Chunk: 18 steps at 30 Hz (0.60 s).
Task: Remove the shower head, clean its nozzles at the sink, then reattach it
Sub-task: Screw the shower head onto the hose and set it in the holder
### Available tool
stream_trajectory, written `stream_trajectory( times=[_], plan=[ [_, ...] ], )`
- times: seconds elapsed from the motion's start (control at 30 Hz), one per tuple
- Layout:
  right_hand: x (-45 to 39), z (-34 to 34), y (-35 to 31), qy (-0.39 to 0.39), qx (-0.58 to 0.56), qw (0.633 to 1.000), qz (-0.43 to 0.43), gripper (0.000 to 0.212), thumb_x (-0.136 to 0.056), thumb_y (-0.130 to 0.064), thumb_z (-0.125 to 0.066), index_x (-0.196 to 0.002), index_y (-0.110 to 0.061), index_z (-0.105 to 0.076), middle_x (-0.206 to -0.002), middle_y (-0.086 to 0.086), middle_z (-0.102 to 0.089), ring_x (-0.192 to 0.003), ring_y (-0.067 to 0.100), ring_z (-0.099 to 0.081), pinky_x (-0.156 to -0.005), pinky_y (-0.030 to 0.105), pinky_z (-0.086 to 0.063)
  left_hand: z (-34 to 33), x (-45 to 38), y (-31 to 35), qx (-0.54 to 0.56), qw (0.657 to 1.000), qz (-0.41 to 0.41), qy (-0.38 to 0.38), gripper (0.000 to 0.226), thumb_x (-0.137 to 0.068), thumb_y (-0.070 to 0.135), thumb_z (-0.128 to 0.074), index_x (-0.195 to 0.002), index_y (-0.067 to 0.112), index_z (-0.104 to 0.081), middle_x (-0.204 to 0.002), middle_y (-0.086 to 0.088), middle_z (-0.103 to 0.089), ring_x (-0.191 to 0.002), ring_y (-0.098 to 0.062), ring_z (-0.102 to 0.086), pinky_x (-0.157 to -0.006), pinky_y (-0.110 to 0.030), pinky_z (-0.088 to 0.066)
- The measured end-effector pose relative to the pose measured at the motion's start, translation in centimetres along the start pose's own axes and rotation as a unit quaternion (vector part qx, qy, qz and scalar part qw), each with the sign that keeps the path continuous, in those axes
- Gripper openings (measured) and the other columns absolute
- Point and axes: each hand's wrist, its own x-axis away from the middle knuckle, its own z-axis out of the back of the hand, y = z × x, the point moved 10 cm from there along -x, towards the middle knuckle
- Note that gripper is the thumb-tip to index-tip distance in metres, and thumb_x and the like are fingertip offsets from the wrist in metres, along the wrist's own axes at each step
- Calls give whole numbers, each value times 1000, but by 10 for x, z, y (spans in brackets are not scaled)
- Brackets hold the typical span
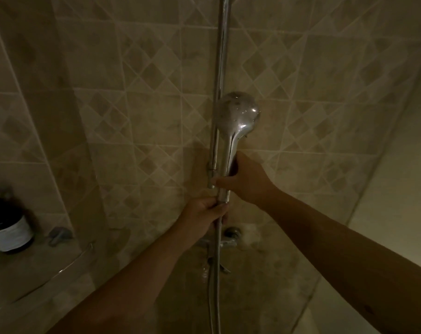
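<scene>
A chrome shower head [238,115] stands upright against the vertical chrome rail [222,44], its round back toward me and its nozzle face hidden. My right hand [246,179] is wrapped around its handle. Just below, my left hand [204,212] grips the joint where the metal hose [216,285] meets the handle's bottom end. The hose hangs straight down from there.
A chrome tap and mixer [226,239] sit on the tiled wall under my hands. At the left a corner shelf [36,268] holds a dark bottle with a white label [8,227]. A plain wall stands at the right.
</scene>
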Motion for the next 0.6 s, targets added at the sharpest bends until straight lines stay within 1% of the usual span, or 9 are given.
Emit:
stream_trajectory(
  times=[0.03,0.1,0.17,0.23,0.3,0.4,0.47,0.53,0.6],
  plan=[
    [-1,-7,1,-50,-51,997,-1,43,-77,-29,-81,-110,-21,-54,-100,-2,-66,-90,12,-66,-70,20,-53,-3,1,0,43,999,7,-29,18,-93,16,-61,-83,12,-75,-71,-4,-67,-67,-18,-63,-68,-31,-53],
    [3,-20,-2,-163,-195,967,-18,47,-86,-16,-72,-126,-14,-49,-117,9,-65,-107,23,-65,-85,33,-58,-7,3,2,141,987,32,-70,15,-91,16,-62,-89,9,-76,-75,-6,-68,-66,-19,-65,-64,-31,-56],
    [7,-26,-5,-223,-285,932,-33,44,-89,-7,-64,-130,-7,-47,-115,15,-63,-107,26,-65,-87,38,-57,-11,4,4,195,976,49,-84,14,-89,15,-62,-89,9,-75,-76,-8,-69,-66,-20,-66,-63,-31,-57],
    [4,-24,-4,-204,-268,941,-29,38,-90,-4,-63,-126,-6,-50,-112,16,-66,-104,27,-67,-85,40,-58,-9,3,5,173,982,49,-59,15,-93,11,-59,-89,7,-72,-77,-9,-68,-68,-20,-66,-65,-32,-58],
    [0,-20,2,-147,-212,966,-33,35,-89,-6,-66,-120,-11,-53,-112,14,-68,-100,27,-69,-79,37,-60,-4,2,6,120,992,33,-14,15,-95,9,-57,-90,4,-70,-76,-8,-67,-68,-18,-65,-70,-31,-58],
    [-2,-11,8,-39,-63,997,-33,37,-79,-21,-79,-105,-20,-53,-104,9,-67,-91,22,-69,-74,41,-62,1,1,4,37,999,9,28,18,-95,11,-58,-86,-1,-69,-72,-10,-63,-68,-18,-60,-75,-32,-54],
    [-3,-6,10,-2,5,1000,-30,45,-72,-32,-84,-103,-18,-54,-101,7,-67,-91,23,-67,-77,46,-60,1,1,0,17,1000,10,16,19,-95,12,-59,-82,2,-69,-71,-9,-63,-69,-19,-60,-77,-36,-52],
    [-4,-10,11,-39,5,999,-23,53,-73,-37,-83,-113,-16,-55,-108,6,-67,-98,23,-66,-85,46,-58,-2,1,-5,53,998,28,-28,18,-95,11,-58,-85,5,-72,-73,-7,-66,-70,-19,-63,-74,-33,-55],
    [-2,-21,9,-127,-78,989,-16,48,-83,-33,-75,-122,-15,-53,-116,8,-66,-107,26,-65,-91,44,-57,-6,2,-8,134,987,59,-73,15,-92,12,-60,-91,6,-73,-77,-7,-69,-71,-19,-66,-70,-32,-57]
  ],
)
